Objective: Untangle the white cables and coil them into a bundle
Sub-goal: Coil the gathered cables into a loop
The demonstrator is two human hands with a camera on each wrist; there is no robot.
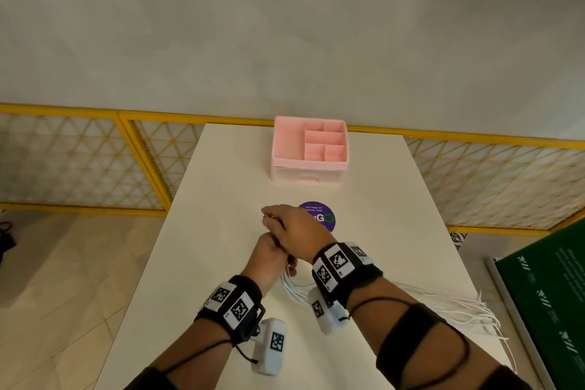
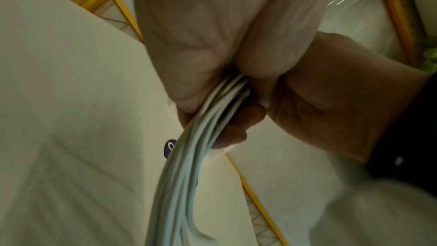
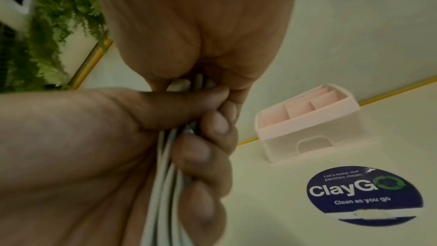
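White cables [image 1: 296, 290], gathered into one thick run, pass through both of our hands above the cream table [image 1: 196, 263]. Our left hand [image 1: 269, 255] has its fingers curled tight round the strands, and our right hand [image 1: 292, 228], crossed over just beyond it and touching it, closes its thumb and fingers on the same strands. Below our fists the cables fan out under our right forearm, and their loose ends [image 1: 481, 315] trail over the table's right edge. A round purple "ClayGO" sticker [image 1: 323, 217] lies partly hidden behind our right hand. Farther back, well apart from the hands, stands a pink desk organiser [image 1: 308, 152] with open compartments above a drawer.
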